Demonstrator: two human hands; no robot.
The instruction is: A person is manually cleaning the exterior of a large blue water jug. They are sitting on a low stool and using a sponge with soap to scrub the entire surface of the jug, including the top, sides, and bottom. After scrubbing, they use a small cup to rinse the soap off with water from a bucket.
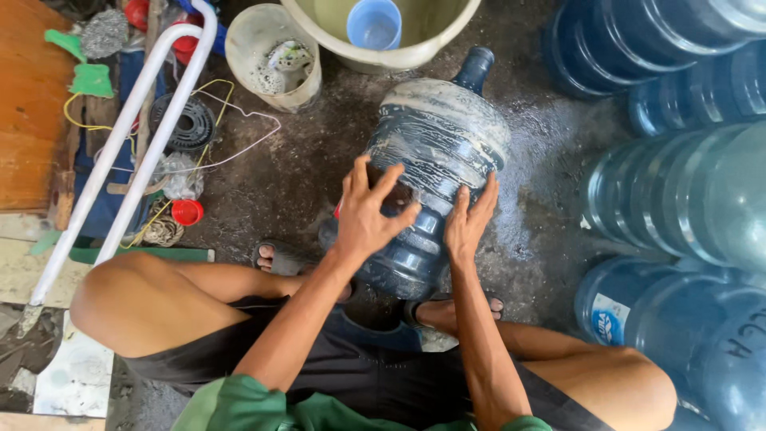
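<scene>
A large blue water jug lies on its side on the wet concrete floor, neck pointing away from me, its wall streaked with white soap foam. My left hand presses on the near left part of the jug, fingers spread; something dark shows under the fingers, and I cannot tell what it is. My right hand lies flat on the jug's right side, fingers together and pointing up. My knees flank the jug, and my feet in sandals rest beneath its base.
Several blue water jugs are stacked along the right. A cream basin holding a blue scoop and a small bucket of soapy water stand ahead. White pipes, a red cap and clutter lie at left.
</scene>
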